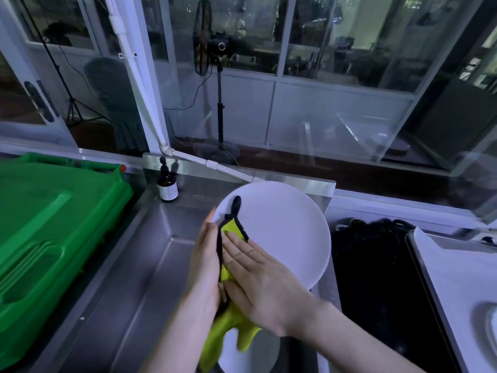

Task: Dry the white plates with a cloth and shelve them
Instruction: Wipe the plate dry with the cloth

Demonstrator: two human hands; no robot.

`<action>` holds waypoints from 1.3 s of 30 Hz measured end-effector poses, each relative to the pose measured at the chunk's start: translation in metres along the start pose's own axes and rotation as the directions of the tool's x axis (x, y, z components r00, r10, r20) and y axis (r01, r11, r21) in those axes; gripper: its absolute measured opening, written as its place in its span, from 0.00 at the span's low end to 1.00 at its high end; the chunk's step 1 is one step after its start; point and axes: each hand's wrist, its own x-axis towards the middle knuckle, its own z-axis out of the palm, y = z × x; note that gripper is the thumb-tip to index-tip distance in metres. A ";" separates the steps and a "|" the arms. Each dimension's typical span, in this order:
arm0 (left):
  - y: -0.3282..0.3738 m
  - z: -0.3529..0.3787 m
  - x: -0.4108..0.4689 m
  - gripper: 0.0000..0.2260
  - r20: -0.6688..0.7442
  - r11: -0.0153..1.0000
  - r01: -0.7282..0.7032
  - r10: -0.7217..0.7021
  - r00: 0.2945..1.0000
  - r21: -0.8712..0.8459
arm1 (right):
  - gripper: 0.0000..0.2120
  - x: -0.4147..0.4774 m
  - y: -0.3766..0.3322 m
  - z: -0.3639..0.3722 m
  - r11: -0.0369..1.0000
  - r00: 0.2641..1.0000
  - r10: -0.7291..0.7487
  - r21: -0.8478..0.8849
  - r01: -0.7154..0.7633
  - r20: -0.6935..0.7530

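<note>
Over the steel sink point(150, 265), a white plate point(282, 224) was held tilted, its face turned toward the camera. A yellow-green cloth point(233, 230) with black trim lay across the plate's left part and hung down below the hands. The right hand point(266, 286) lay flat on the cloth, fingers straight and together, pressing it against the plate's face; its grip was wide and closed on nothing. The left hand point(205, 259) stood against the plate's left rim, beside the cloth's black edge, fingers pointing upward. Whether its grip curled round the rim could not be told, since the cloth and plate hid the inner side. A second white plate point(250, 354) lay low in the sink, partly covered by the hanging cloth. A brown bottle point(168, 187) stood on the steel desk point(196, 188) behind the sink. A green plastic lid point(53, 224) lay to the left.
</note>
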 end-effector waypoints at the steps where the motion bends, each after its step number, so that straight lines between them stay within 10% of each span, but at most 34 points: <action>1: -0.001 -0.001 0.001 0.14 0.011 1.000 -0.006 0.006 1.000 0.000 | 0.28 0.007 0.001 0.002 0.999 0.999 0.042 0.013 -0.041 -0.017; 13: 0.003 -0.016 0.012 0.16 -0.148 0.997 -0.001 -0.010 0.989 -0.074 | 0.29 0.022 0.049 0.006 0.857 0.862 0.496 -0.101 -0.506 -0.106; 18: 0.006 -0.012 0.007 0.18 -0.075 0.999 -0.036 0.033 0.997 -0.038 | 0.08 0.016 0.021 0.016 0.975 0.944 0.220 0.081 -0.206 -0.245; 22: -0.001 -0.007 0.001 0.18 0.003 0.998 -0.057 0.057 0.998 -0.041 | 0.24 0.018 0.008 0.028 0.949 0.981 0.076 0.314 -0.016 -0.179; 33: -0.012 -0.008 -0.010 0.16 -0.031 0.996 -0.059 0.061 0.998 0.072 | 0.39 0.044 0.085 0.009 0.908 0.900 0.405 -0.044 -0.416 -0.163; 39: -0.006 -0.011 0.001 0.16 -0.026 0.998 -0.006 0.004 1.000 -0.055 | 0.33 -0.003 0.047 0.030 0.994 0.994 0.104 -0.033 -0.105 -0.026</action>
